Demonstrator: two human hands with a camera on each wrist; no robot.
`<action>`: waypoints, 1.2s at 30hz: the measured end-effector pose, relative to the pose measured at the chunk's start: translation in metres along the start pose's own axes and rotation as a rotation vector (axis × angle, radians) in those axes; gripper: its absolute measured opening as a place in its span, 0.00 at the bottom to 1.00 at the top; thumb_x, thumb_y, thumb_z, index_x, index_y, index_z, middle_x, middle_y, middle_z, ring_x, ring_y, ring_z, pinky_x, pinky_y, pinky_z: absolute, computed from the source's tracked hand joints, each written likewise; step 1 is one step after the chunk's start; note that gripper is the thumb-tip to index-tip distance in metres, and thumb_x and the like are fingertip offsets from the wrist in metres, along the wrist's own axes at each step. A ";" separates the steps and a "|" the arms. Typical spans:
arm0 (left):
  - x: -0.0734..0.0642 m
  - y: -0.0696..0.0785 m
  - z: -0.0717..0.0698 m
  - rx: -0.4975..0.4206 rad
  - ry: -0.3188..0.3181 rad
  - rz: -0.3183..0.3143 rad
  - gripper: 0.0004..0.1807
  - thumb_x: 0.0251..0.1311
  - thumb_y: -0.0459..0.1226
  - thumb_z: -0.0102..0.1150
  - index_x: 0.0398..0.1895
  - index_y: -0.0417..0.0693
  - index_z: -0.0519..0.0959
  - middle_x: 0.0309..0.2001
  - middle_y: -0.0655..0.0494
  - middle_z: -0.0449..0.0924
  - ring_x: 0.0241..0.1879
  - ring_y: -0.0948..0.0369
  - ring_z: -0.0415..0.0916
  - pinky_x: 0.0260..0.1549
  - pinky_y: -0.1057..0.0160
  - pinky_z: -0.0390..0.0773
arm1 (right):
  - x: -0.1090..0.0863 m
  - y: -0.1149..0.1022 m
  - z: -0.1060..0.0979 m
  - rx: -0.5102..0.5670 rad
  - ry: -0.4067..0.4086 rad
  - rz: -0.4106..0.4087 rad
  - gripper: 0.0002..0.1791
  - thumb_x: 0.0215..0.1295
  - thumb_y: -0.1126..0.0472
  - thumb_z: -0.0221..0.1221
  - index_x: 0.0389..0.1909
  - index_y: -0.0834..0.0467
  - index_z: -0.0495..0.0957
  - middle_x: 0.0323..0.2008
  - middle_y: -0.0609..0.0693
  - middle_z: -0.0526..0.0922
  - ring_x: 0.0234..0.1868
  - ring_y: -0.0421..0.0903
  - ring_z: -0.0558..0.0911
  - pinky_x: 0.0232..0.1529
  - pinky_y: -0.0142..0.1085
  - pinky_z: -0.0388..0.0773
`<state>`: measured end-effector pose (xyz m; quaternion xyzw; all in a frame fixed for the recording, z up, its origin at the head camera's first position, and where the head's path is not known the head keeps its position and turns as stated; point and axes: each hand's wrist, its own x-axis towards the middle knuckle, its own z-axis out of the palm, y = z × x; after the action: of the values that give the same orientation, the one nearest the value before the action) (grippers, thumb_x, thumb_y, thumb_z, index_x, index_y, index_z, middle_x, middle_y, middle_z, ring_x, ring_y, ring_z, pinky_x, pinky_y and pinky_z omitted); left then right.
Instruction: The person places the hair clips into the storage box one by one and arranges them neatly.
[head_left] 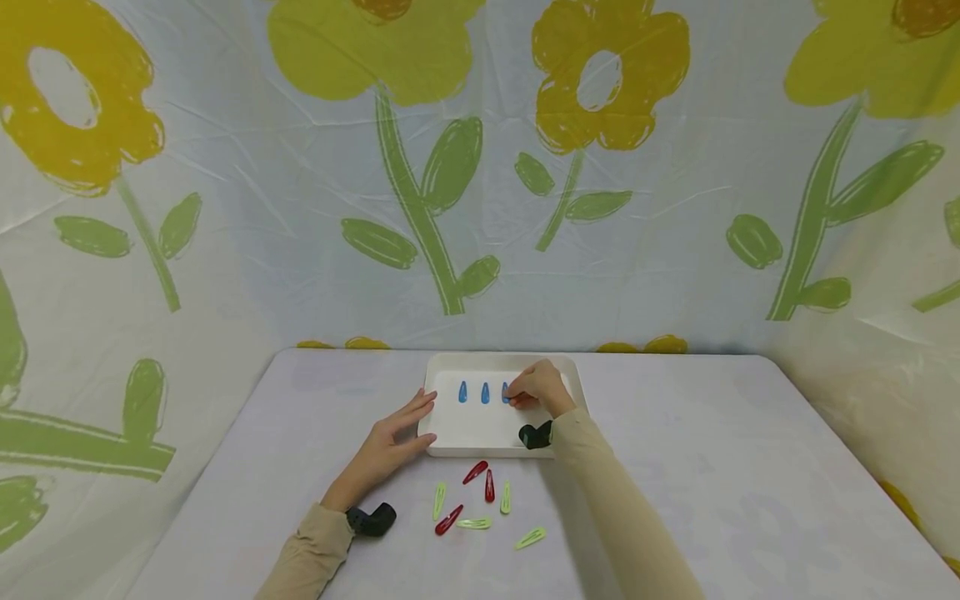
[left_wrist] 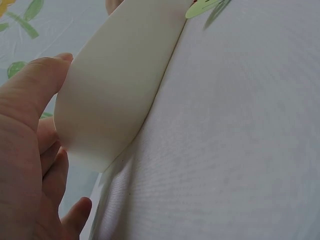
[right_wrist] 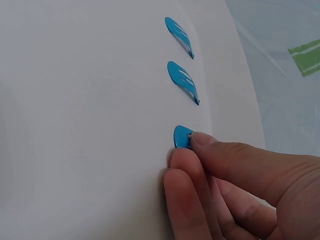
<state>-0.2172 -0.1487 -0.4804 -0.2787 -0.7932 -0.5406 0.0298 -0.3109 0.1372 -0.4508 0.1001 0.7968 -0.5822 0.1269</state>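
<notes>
My right hand [head_left: 542, 387] is over the right part of a white tray [head_left: 480, 433]. Its thumb and fingertips pinch a blue snap hair clip [right_wrist: 182, 137], whose rounded end shows while the rest is hidden by the fingers. Two more blue hair clips [head_left: 462, 392] [right_wrist: 183, 82] lie in the tray beside it, all in a row with their narrow ends pointing away. At the tray's left side, my left hand [head_left: 390, 442] rests with fingers spread and straight, the thumb near the front corner. In the left wrist view the thumb touches the tray's rim.
In front of the tray, three red hair clips [head_left: 490, 486] and several light green ones [head_left: 531, 538] lie scattered on the white table [head_left: 720, 467]. Black wrist cameras [head_left: 372, 521] sit on both wrists. A flower-printed curtain [head_left: 480, 208] hangs behind the table.
</notes>
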 end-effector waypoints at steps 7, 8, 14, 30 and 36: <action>-0.001 0.001 0.000 0.002 0.001 -0.011 0.31 0.62 0.32 0.66 0.67 0.32 0.68 0.72 0.45 0.63 0.76 0.46 0.47 0.70 0.71 0.48 | 0.003 0.001 -0.001 0.027 -0.008 0.038 0.05 0.53 0.76 0.69 0.30 0.73 0.83 0.22 0.57 0.85 0.18 0.43 0.83 0.26 0.33 0.84; 0.000 0.001 0.001 0.002 0.001 -0.012 0.31 0.62 0.32 0.66 0.67 0.31 0.68 0.72 0.45 0.63 0.76 0.46 0.47 0.70 0.71 0.48 | 0.003 0.001 -0.001 0.029 -0.009 0.044 0.05 0.53 0.75 0.69 0.30 0.73 0.83 0.22 0.57 0.85 0.18 0.43 0.83 0.26 0.34 0.84; 0.000 0.001 0.001 -0.005 -0.001 -0.013 0.31 0.62 0.31 0.65 0.67 0.30 0.68 0.72 0.44 0.63 0.76 0.46 0.47 0.70 0.71 0.48 | 0.001 -0.001 -0.003 0.030 -0.027 0.067 0.06 0.54 0.74 0.69 0.31 0.71 0.83 0.24 0.57 0.86 0.20 0.44 0.84 0.28 0.34 0.85; 0.000 0.002 -0.001 -0.005 0.003 -0.014 0.31 0.62 0.31 0.65 0.67 0.31 0.69 0.72 0.42 0.63 0.76 0.44 0.47 0.69 0.75 0.48 | -0.011 -0.010 -0.008 -0.093 -0.053 -0.025 0.08 0.58 0.70 0.68 0.35 0.71 0.83 0.26 0.56 0.85 0.25 0.47 0.84 0.34 0.38 0.85; 0.000 0.001 -0.001 -0.010 0.000 -0.007 0.30 0.62 0.30 0.65 0.67 0.31 0.69 0.72 0.42 0.63 0.76 0.45 0.47 0.69 0.75 0.48 | -0.019 -0.016 -0.011 -0.083 -0.061 -0.085 0.09 0.57 0.69 0.68 0.36 0.71 0.81 0.28 0.57 0.84 0.27 0.50 0.85 0.39 0.44 0.86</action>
<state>-0.2173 -0.1490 -0.4792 -0.2761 -0.7915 -0.5446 0.0263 -0.2984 0.1430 -0.4273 0.0431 0.8196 -0.5562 0.1305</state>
